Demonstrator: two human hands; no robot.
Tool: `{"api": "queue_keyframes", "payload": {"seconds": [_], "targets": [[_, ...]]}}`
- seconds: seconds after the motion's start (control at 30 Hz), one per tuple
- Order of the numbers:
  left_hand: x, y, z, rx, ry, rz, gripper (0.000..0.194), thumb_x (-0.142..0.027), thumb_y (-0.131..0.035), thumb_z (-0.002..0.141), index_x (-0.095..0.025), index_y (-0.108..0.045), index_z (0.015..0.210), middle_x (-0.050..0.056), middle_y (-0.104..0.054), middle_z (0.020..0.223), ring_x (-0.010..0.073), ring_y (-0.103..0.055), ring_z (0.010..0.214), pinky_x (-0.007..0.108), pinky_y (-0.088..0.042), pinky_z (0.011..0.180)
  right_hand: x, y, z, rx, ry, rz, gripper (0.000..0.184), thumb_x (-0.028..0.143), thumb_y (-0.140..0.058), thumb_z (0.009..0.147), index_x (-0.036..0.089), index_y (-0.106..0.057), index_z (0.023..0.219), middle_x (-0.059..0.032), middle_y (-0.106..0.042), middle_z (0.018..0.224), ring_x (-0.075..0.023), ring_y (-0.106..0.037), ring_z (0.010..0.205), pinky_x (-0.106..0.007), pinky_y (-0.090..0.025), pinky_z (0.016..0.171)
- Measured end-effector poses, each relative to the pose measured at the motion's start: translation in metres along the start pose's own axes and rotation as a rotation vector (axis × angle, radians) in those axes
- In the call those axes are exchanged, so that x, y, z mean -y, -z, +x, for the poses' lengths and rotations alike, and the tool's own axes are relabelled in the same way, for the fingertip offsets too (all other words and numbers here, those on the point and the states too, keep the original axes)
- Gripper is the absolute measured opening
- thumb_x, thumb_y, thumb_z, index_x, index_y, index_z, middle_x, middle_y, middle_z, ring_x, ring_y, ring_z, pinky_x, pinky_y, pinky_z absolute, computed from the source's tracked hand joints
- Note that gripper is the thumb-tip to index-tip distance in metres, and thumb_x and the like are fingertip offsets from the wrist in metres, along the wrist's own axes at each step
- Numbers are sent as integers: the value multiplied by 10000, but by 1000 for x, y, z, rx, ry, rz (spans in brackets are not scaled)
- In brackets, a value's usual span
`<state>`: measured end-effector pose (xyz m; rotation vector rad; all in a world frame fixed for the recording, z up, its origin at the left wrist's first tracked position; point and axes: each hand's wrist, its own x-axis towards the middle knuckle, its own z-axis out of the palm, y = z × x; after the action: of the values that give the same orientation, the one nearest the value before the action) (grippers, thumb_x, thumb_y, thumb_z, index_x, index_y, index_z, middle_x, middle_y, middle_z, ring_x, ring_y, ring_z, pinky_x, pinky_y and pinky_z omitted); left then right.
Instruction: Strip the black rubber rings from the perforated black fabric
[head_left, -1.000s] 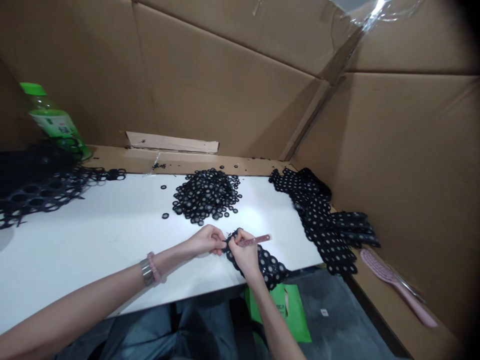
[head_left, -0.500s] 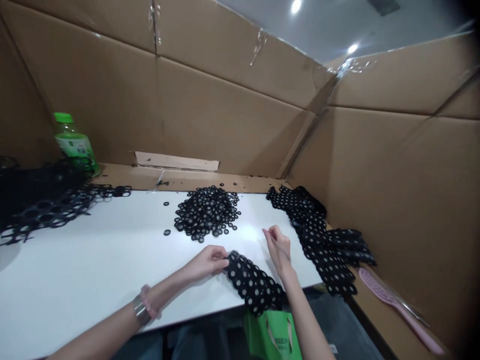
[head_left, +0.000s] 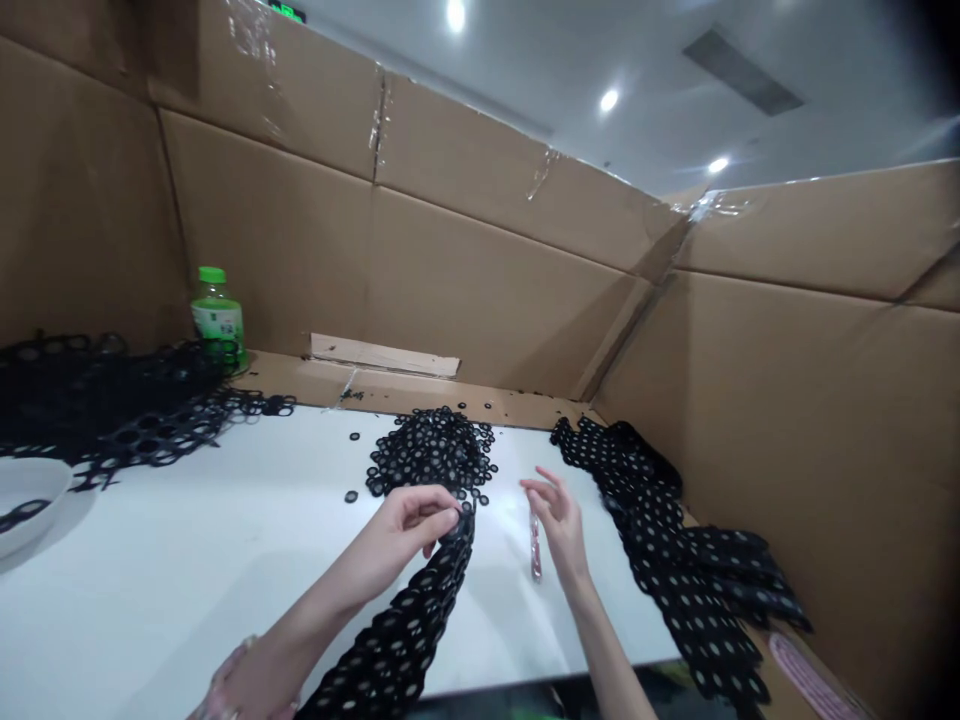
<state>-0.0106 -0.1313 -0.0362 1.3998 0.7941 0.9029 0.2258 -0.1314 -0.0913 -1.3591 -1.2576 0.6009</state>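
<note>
My left hand [head_left: 409, 530] is closed in a pinch on the end of a black strip [head_left: 401, 625] made of overlapping discs with pale centres. The strip trails down to the front edge of the picture. My right hand [head_left: 561, 525] has its fingers apart, to the right of the strip. A slim pinkish stick [head_left: 535, 550] shows just below its thumb, upright in the picture; whether the thumb touches it I cannot tell. Beyond my left hand lies a heap of small black rings [head_left: 431, 450] with grey centres.
Dotted black strips [head_left: 645, 530] lie along the right edge of the white table [head_left: 247, 520]. At left are a tangle of black ring netting [head_left: 142, 410], a white bowl [head_left: 56, 475] and a green bottle [head_left: 219, 318]. Cardboard walls [head_left: 480, 260] enclose the table. A pink brush [head_left: 806, 680] lies front right.
My left hand has lifted the strip's end towards the heap, and the strip now trails to the left. My right hand's fingers have spread. The view has shifted, bringing in the bowl.
</note>
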Motion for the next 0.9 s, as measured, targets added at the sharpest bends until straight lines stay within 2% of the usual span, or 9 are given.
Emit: {"api": "queue_keyframes", "payload": {"seconds": [0.07, 0.1, 0.13, 0.27, 0.33, 0.43, 0.6, 0.7, 0.9], "targets": [[-4, 3, 3, 14, -50, 13, 226, -374, -564, 730, -161, -617, 789, 13, -580, 697, 126, -506, 647, 210, -416, 578, 27, -28, -17, 274, -156, 415, 692, 543, -656, 545, 183, -513, 1118, -114, -652, 945, -262, -588, 899, -399, -438, 766], [-6, 4, 3, 24, -78, 25, 214, -358, -556, 744, -161, -617, 801, 25, -604, 741, 138, -530, 687, 219, -430, 618, 39, -43, -26, 372, -197, 526, 753, 538, -718, 446, 180, -544, 1085, -109, -655, 939, -270, -587, 902, -400, -439, 774], [-8, 6, 3, 26, -108, 49, 200, -341, -547, 759, -162, -616, 814, 34, -620, 784, 149, -548, 727, 229, -439, 657, 49, -56, -35, 367, -206, 602, 711, 512, -749, 406, 180, -587, 1014, -96, -655, 936, -265, -584, 908, -388, -432, 801], [-11, 12, -2, -105, -242, 308, 166, -298, -485, 814, -182, -605, 810, 27, -628, 785, 146, -554, 706, 237, -440, 659, 65, -92, -59, 165, -329, 657, 423, 290, -775, 493, 182, -611, 868, -45, -661, 863, -232, -594, 873, -365, -437, 814], [-9, 16, -5, -182, -338, 434, 166, -278, -469, 826, -189, -608, 806, 33, -617, 817, 148, -550, 736, 243, -434, 685, 63, -100, -63, 45, -394, 648, 379, 276, -761, 529, 183, -602, 861, -40, -661, 856, -233, -596, 874, -368, -448, 807], [-2, 20, -9, -166, -415, 496, 145, -268, -527, 796, -202, -630, 874, 52, -601, 908, 167, -548, 834, 258, -424, 762, 57, -105, -67, -77, -435, 614, 370, 335, -749, 549, 179, -601, 850, -48, -665, 842, -245, -601, 854, -368, -474, 764], [12, 25, -9, -98, -229, 431, 162, -319, -554, 777, -234, -683, 826, 39, -641, 816, 172, -568, 768, 261, -425, 733, 48, -110, -71, -201, -340, 394, 360, 363, -773, 487, 168, -626, 752, -47, -669, 763, -246, -609, 781, -330, -490, 699], [24, 27, -1, -73, -130, 306, 224, -349, -541, 778, -188, -696, 752, 48, -636, 726, 164, -557, 697, 237, -410, 642, 42, -113, -71, -289, -350, 360, 395, 332, -789, 459, 184, -616, 783, -37, -671, 802, -244, -607, 823, -323, -491, 728], [48, 30, 19, -16, -35, -9, 376, -471, -589, 703, -122, -623, 565, 10, -527, 554, 112, -435, 557, 211, -330, 535, 26, -112, -67, -215, -430, 415, 413, 287, -793, 481, 172, -609, 832, -39, -684, 843, -242, -608, 873, -329, -472, 793]]}}
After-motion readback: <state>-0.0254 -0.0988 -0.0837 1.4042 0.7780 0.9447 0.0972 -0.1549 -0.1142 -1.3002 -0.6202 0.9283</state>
